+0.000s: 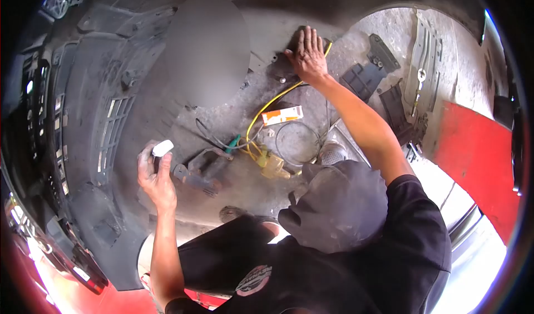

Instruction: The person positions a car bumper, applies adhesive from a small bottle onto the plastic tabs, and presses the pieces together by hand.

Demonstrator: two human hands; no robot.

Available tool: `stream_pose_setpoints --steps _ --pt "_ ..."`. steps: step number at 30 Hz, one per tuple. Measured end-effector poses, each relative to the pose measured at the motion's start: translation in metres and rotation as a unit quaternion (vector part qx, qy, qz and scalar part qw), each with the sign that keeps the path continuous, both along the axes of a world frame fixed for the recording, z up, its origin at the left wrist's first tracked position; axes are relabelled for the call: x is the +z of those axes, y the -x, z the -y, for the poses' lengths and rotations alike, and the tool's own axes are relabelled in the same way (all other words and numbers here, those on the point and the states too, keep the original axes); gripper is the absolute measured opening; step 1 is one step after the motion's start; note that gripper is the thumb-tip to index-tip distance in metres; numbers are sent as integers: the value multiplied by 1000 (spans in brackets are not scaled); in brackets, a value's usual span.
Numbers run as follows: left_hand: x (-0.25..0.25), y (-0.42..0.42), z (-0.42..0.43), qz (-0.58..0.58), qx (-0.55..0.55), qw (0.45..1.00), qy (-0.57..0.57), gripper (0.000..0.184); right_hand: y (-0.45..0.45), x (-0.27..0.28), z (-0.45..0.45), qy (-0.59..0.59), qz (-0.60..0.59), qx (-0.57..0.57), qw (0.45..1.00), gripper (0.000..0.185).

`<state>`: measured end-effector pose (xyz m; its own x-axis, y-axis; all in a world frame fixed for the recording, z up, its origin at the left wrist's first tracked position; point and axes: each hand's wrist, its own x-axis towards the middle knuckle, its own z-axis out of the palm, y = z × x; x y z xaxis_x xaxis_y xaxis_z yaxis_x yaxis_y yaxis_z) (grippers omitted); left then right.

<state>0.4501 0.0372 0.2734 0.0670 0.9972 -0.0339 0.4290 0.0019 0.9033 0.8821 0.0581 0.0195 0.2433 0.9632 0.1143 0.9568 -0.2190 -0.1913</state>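
Seemingly for control, the left hand [154, 175] pinches a white object [163, 147]. The right hand [309, 59] lies flat, fingers spread, perhaps bracing.

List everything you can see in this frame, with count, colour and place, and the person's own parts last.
small rounded block: one, white, held at centre-left
large slotted plastic panel: one, black, left side
thin cord: one, yellow, centre
printed rectangular box: one, orange and white, centre
tubular piece: one, green, left below box
translucent item: one, yellow, below box
flat plastic brackets: several, black, upper right
broad flat panel: one, red, right
other small parts: uncountable, too unclear
fabric cap: one, grey, lower centre
short-sleeved shirt: one, black, bottom
left hand: one, bare, gripping the block
right hand: one, bare, spread, upper centre
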Motion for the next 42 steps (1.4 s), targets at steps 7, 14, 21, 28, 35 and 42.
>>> stream_pose_setpoints --steps 7,14,21,28,35,42 --pt "-1 -12 -7 5 -19 1000 -2 32 -27 2 -24 -42 47 155 986 67" --pt "3 0 -4 -23 9 1000 8 33 -41 -11 -30 -17 -7 186 982 70" --pt "18 -1 -16 -62 2 998 3 32 -71 20 -26 54 71 318 944 64" --pt "-33 36 -43 -96 -6 994 -42 30 -85 87 -13 329 138 153 922 81" --pt "-82 76 -62 -58 7 996 -65 27 -17 11 -1 61 44 57 996 80" --pt "-112 91 -86 -59 28 992 -104 29 -8 9 -28 12 33 149 988 71"
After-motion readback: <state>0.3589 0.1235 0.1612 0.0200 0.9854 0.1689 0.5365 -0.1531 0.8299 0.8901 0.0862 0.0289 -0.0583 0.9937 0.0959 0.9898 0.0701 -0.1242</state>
